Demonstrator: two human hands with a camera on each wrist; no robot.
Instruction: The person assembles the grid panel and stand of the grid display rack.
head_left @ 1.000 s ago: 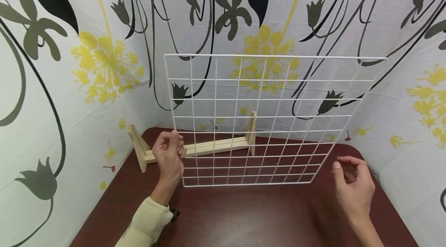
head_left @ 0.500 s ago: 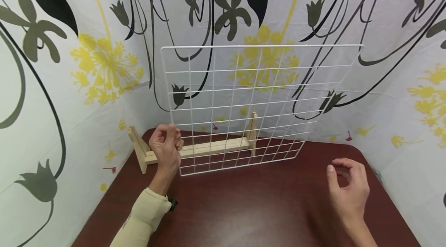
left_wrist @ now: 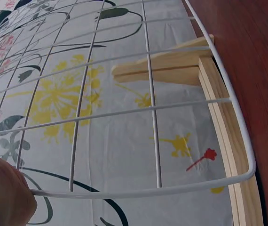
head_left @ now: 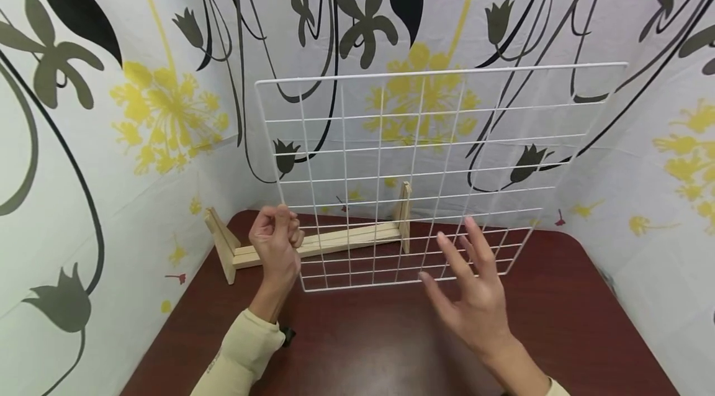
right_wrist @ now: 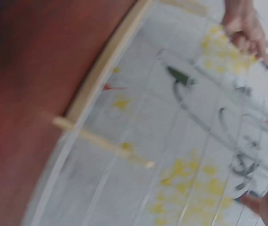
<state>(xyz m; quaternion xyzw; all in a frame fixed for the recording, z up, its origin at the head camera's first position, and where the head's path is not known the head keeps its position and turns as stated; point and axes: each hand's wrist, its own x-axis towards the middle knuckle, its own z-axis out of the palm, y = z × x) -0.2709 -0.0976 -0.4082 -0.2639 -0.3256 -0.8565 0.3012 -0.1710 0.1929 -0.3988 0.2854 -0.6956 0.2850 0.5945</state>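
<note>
In the head view my left hand (head_left: 277, 244) grips the left edge of a white wire grid panel (head_left: 415, 144), which stands tilted above the table. My right hand (head_left: 472, 290) is in front of the panel's lower right part, fingers spread and holding nothing; whether it touches the wires I cannot tell. A pale wooden stand (head_left: 349, 241), a long grooved bar with an upright at each end, sits behind the panel. In the left wrist view the grid (left_wrist: 152, 108) crosses in front of the stand (left_wrist: 223, 122), with part of my left hand (left_wrist: 7, 193) at the edge.
The dark red-brown table (head_left: 385, 340) has rounded far corners. White cloth (head_left: 642, 197) with flower prints hangs on the left, back and right sides. The right wrist view is blurred.
My right hand has moved left toward the panel and its fingers have spread. The panel swung away at its right side, then back to the right. My left hand keeps its grip.
</note>
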